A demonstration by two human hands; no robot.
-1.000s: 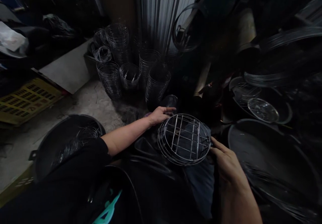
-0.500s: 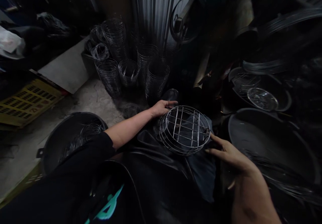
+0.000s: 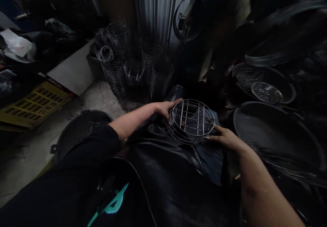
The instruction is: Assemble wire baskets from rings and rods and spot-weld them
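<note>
A round wire rack, made of stacked rings with crossing bars on top, is held over my lap. My left hand grips its left edge, thumb in front and fingers along the far side. At the opposite edge, my right hand pinches the rings between thumb and fingers. Under the rack lies a dark leather apron with some blue-grey cloth beside it.
Stacks of wire baskets stand ahead on the floor. On the right sit a large dark basin and a smaller basin with wire pieces. A black tub and a yellow crate are at left.
The rack has moved slightly up and right in view. My left fingers now wrap its edge more closely, and my right hand has come in tighter against the rings.
</note>
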